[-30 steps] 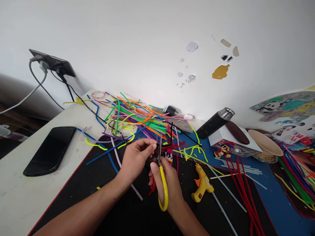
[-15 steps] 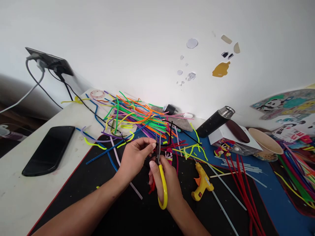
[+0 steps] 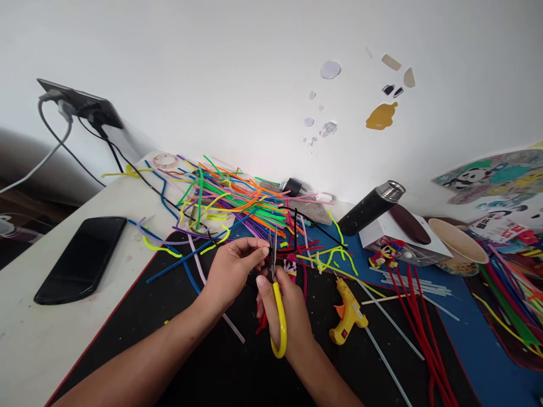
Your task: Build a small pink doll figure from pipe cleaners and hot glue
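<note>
Scissors (image 3: 279,316) with a yellow handle are gripped in my right hand (image 3: 292,308), their blades slightly apart and pointing away from me. Thumb and fingertips of my left hand (image 3: 231,271) pinch together beside the blades; what they hold is too small and dark to make out. A red piece (image 3: 262,323) shows below my right hand, mostly hidden. Just behind the blades lies a small pink-and-black figure (image 3: 290,265), partly covered. A bent black pipe cleaner (image 3: 296,229) lies beyond the scissors' tips.
Many coloured pipe cleaners (image 3: 237,198) are heaped at the back. A yellow glue gun (image 3: 348,314) and red pipe cleaners (image 3: 424,333) lie to the right. A black flask (image 3: 369,210), a box (image 3: 407,237) and a bowl (image 3: 458,243) stand behind. A phone (image 3: 80,260) lies left.
The view has shifted very slightly. Both hands and the scissors keep nearly the same position, and the scissor blades look about as far apart as before.
</note>
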